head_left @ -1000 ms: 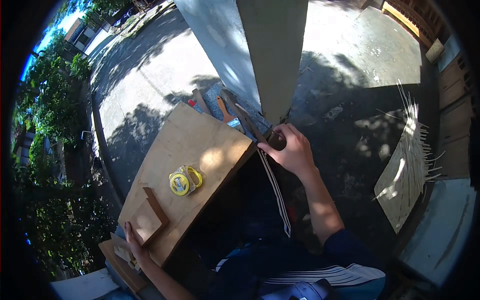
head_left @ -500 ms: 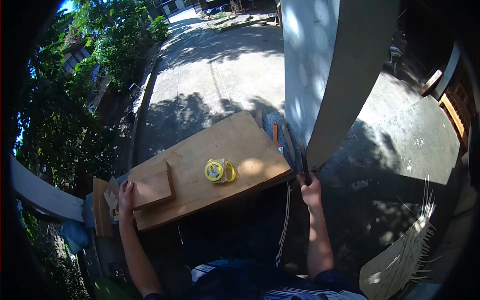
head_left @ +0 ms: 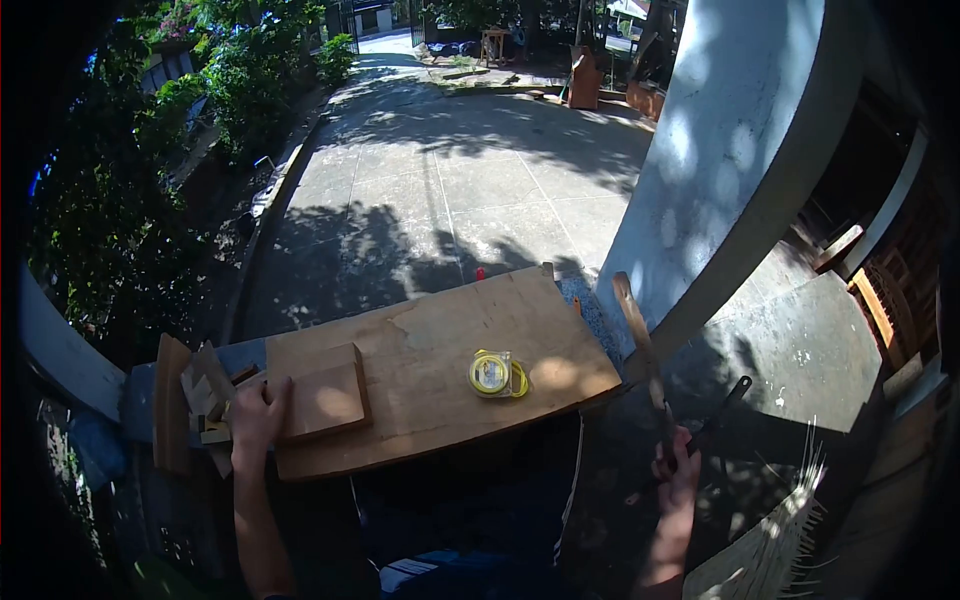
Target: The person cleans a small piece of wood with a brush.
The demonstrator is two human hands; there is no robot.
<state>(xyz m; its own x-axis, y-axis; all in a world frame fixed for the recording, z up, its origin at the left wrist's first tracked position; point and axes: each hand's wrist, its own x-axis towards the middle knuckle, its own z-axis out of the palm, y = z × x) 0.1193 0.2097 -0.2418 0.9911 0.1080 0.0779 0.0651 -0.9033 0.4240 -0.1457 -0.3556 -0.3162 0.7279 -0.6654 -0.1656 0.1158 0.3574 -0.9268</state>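
Outdoor concrete yard (head_left: 400, 190), sun and leaf shadow, greenery left, pillar (head_left: 715, 150) right of table (head_left: 240, 357). Left hand (head_left: 260, 415): forearm runs up from bottom, fingers bent at left side of stepped wooden block (head_left: 320, 400), touching it; grip part-curled, cannot tell if it pinches or just rests. Right hand (head_left: 678, 465): out past right end of table, forearm up from bottom right, fingers closed round long narrow wooden piece (head_left: 640, 335), which points up and leans slightly left. Dark bar (head_left: 728, 402) with hole near its end crosses at same hand, slants up right; cannot tell if also gripped.

Counts: 1 large wooden board (head_left: 450, 340) on table; 1 stepped block on board, left part; 1 yellow coil (head_left: 490, 373) in clear wrap on board, right of block; 1 curved wooden piece (head_left: 172, 400) at table's left end; several wood offcuts (head_left: 205, 385) between it and left hand, overlapping, exact number unclear; 1 woven mat (head_left: 750, 560) with loose strips, lower right.

Vs earlier: right hand was by board's right corner, now farther out with the long piece clear of table. Left hand still at block. Coil still on board. View now takes in more yard; paintbrush seen before now shows only as orange bit (head_left: 577, 308) behind board's edge
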